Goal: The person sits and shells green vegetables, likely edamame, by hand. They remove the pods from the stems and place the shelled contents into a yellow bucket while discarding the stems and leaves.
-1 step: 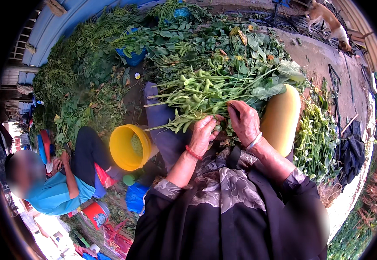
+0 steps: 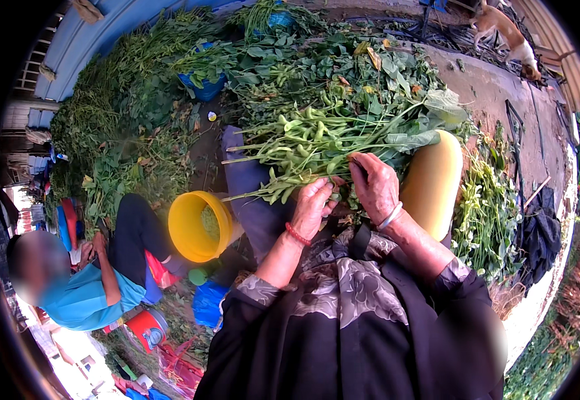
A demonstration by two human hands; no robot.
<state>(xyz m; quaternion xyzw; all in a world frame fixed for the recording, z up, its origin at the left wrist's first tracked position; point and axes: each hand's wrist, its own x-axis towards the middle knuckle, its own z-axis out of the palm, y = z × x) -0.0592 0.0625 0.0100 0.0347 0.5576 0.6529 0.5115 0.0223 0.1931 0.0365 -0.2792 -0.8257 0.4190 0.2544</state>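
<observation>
Head view, looking down on a person seated among cut greenery: bundle of podded green stems (image 2: 317,137) laid across the lap, with bare stem ends past the left edge of the lap, over the purple-grey trouser leg (image 2: 255,223), and broad leaves toward the right edge, beside a rounded yellow form (image 2: 435,177) of unclear nature. Left hand (image 2: 312,205), with a red bead bracelet (image 2: 298,235) at the wrist, placed at the near edge of the bundle; fingers bent inward, pinching a small green piece (image 2: 335,195), too small to identify further. Right hand (image 2: 375,183), with a white bangle (image 2: 391,215) at the wrist, just beside the left and against the near edge of the same bundle; fingers bent downward, tips partly hidden; cannot tell whether pressed together or closed on a stem. Near the left edge of the lap, yellow bucket (image 2: 185,230), tilted in view, with light green contents (image 2: 210,221). Farther left, co-worker in a turquoise shirt (image 2: 97,300), hands close together before the body. Beyond the far edge of the lap, broad leafy heap (image 2: 123,120) spread over the ground (image 2: 467,87), with a blue bucket (image 2: 205,88) of greens within it. At the far right corner of the ground, brown-and-white dog (image 2: 503,33), head lowered; nearer along the right edge, dark cloth (image 2: 542,237).
</observation>
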